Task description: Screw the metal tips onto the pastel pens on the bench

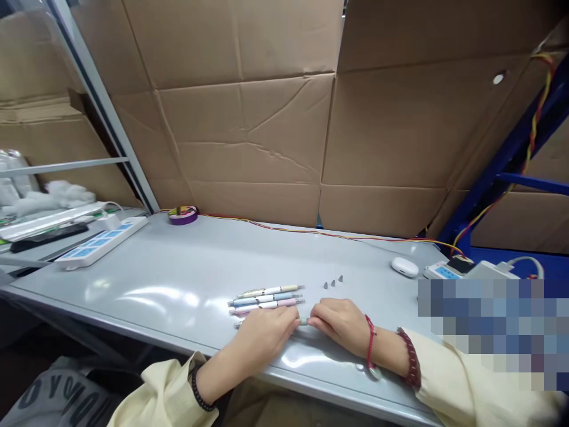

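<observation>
My left hand point(269, 326) is closed around the barrel of a pale green pen point(303, 321), which lies almost level just above the table's front part. Its back end sticks out to the left of that hand. The fingertips of my right hand point(340, 323) pinch the pen's front end and hide the tip. Just beyond my left hand, a pink pen point(267, 305), a blue pen point(265, 298) and a cream pen point(271, 290) lie side by side, tips to the right. Three small grey cone-shaped pieces point(333, 283) stand on the table beyond my right hand.
The grey table point(213, 255) backs onto cardboard sheets point(249, 130). A purple tape roll point(183, 215) and a white power strip point(104, 242) are at the left. Toward the right sit a white earbud case point(404, 267) and another power strip point(442, 271). Thin wires point(284, 228) run along the back edge.
</observation>
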A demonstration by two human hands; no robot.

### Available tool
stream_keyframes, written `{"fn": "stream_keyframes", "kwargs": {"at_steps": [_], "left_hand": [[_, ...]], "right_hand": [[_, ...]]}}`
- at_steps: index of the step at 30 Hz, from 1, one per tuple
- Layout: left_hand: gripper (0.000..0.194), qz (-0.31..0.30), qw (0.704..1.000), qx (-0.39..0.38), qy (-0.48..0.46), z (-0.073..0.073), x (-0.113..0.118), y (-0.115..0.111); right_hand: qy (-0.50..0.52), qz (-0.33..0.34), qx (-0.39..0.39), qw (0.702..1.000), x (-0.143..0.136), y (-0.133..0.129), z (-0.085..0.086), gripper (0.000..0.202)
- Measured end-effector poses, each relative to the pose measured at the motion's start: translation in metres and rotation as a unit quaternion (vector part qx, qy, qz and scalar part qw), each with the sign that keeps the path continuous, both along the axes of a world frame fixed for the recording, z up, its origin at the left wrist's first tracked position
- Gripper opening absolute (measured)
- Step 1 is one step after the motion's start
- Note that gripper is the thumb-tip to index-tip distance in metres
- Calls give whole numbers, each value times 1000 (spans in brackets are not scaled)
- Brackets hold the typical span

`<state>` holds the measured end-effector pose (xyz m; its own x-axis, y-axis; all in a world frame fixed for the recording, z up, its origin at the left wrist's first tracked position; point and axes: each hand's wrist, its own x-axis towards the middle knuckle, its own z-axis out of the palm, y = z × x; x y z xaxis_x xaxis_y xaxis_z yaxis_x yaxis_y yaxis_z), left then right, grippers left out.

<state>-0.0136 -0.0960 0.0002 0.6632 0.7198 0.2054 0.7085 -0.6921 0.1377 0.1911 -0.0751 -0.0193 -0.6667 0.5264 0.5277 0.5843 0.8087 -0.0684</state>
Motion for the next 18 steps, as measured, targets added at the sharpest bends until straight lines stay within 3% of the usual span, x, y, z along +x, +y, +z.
{"fn": "stream_keyframes", "kwargs": {"at_steps": [10, 18], "left_hand": [[27, 44, 998, -32, -12, -4, -2, 1], [31, 45, 998, -33, -16, -3, -1, 0]], "right_hand": [[30, -11, -39, 999, -2, -1, 0, 50], [-27, -21, -49, 998, 0, -1, 5, 57]]}}
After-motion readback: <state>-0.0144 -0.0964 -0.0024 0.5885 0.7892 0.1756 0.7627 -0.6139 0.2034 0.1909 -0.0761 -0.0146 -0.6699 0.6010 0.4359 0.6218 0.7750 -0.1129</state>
